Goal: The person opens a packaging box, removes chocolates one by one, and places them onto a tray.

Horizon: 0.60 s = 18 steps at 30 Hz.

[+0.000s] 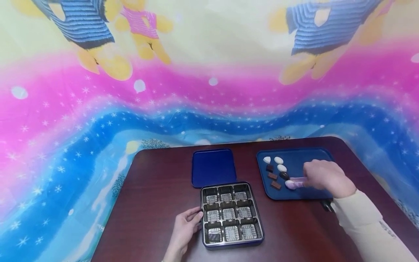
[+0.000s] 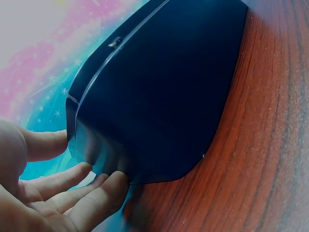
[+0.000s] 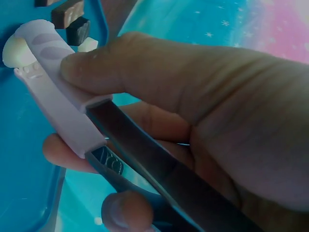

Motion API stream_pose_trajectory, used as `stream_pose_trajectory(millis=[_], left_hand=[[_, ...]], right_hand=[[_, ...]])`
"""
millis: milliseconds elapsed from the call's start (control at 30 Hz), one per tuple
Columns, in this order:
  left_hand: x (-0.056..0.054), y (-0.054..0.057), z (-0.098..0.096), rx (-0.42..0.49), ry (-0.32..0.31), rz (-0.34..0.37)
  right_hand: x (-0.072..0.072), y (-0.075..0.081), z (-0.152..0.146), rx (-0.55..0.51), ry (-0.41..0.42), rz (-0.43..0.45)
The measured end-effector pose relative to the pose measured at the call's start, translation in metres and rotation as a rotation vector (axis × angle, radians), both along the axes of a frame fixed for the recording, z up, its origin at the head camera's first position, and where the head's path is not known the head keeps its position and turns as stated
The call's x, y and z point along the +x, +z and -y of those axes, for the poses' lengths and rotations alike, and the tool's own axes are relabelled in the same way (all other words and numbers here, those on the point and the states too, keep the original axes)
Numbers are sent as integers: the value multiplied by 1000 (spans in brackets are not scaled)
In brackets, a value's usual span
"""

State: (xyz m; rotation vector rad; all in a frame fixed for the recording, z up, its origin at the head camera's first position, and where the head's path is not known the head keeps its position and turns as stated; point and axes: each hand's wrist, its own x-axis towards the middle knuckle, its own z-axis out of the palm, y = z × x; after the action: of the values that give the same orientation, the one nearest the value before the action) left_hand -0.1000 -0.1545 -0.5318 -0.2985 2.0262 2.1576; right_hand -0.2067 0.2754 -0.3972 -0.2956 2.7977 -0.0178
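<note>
My right hand point(image 1: 324, 176) grips tongs point(image 3: 159, 164) with lilac tips and dark arms over the blue tray point(image 1: 314, 154). The lilac tips stand around a white oval candy point(image 3: 17, 52) at the tray's near left part. Beside it lie a dark oval candy point(image 1: 284, 175), other white pieces point(image 1: 278, 160) and brown rectangular pieces point(image 1: 272, 176). My left hand point(image 1: 184, 227) touches the left side of a dark blue tin point(image 1: 235, 246), its fingertips against the outer wall and the thumb at the rim. A divided insert fills the tin; one dark piece point(image 1: 214, 237) lies in its near left compartment.
Behind the tin, a blue lid point(image 1: 213, 167) lies flat on the brown wooden table point(image 1: 157, 182). A patterned cloth point(image 1: 209, 83) hangs beyond the table's far edge. The tray stands right of the lid and tin.
</note>
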Motion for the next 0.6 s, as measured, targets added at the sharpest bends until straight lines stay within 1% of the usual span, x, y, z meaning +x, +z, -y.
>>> stream_pose_trajectory(millis=[200,367,600], left_hand=[[1,0,1,3,-9,-7],[2,1,1,4,-10,-18],[1,0,-1,-5,-2,-4]], right_hand=[[-2,-8,0,5,-6,-3],[-3,-11,0,17,-10,-9],[-4,-12,-1,10,-38,36]])
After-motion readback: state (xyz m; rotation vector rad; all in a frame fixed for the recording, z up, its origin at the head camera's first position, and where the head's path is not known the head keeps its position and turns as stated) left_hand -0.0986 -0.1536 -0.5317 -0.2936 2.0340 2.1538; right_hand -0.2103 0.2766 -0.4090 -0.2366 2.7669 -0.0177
